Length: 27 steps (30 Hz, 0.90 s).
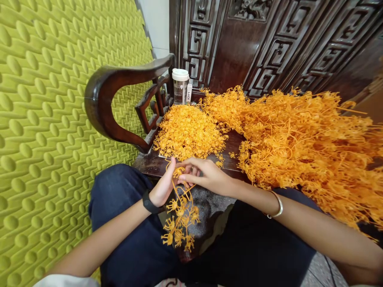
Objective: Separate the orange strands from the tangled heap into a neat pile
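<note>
My left hand (164,186), with a dark band on its wrist, is closed around the stems of an orange plastic flower sprig (179,223). Its thumb points up and most of its fingers are hidden. The sprig's thin stems and star-like heads dangle below my hands over my lap. From the right, my right hand (208,175) meets the left, thumb and fingers pinching a small orange piece at the top of the sprig. Just beyond both hands lies a heap of loose orange flower heads (191,133) on the dark wooden seat (233,145).
A large pile of long-stemmed orange sprigs (305,139) spreads over the right side, close to my right forearm. A lidded clear cup (180,87) stands behind the heap. A curved wooden armrest (104,79) rises at left, and a carved wooden backrest (233,52) closes off the back.
</note>
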### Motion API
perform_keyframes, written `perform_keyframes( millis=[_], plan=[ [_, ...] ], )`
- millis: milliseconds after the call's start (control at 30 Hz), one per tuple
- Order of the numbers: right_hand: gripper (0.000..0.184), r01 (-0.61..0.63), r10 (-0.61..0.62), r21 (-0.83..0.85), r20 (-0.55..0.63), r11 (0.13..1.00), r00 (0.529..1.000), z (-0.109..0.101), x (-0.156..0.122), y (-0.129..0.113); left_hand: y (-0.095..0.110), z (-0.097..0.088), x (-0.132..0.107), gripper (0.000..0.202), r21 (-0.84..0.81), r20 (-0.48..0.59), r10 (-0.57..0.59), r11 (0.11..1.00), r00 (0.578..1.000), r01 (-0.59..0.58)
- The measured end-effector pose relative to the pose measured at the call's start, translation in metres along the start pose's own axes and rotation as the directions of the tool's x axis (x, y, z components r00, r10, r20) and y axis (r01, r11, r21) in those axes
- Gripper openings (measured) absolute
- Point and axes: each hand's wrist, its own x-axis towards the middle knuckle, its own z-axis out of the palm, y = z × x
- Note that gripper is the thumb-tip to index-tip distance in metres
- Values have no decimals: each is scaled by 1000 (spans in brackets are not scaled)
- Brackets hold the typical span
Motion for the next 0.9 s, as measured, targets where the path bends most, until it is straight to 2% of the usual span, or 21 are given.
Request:
perform_keyframes(
  millis=[67,133,267,433,500,633,767,900],
  plan=[
    [34,0,0,-22,-3,1000,1000,7,0,3,-1,4,-2,60,67,21,0,998,1000,-1],
    [28,-8,9,-15,44,1000,999,9,0,5,-2,6,-4,62,116,49,-16,993,999,10],
    [24,-40,22,106,164,994,986,1,3,5,-3,5,-4,57,175,85,-42,984,996,27],
    [22,-65,16,253,190,965,982,-8,3,-1,-1,1,-4,49,201,81,-24,980,996,7],
    [21,-45,-5,262,188,964,982,-10,3,-1,1,1,-5,46,218,77,-11,976,997,-6],
    [22,-25,14,90,116,996,993,-14,4,-2,2,2,-6,47,333,36,37,942,999,-47],
    [20,-13,17,-113,42,994,999,-20,5,-8,2,4,-8,58,444,-34,3,896,999,12],
    [13,39,-44,-220,-18,975,999,-27,5,-14,5,8,-8,62,433,-48,23,901,999,0]
  ],
)
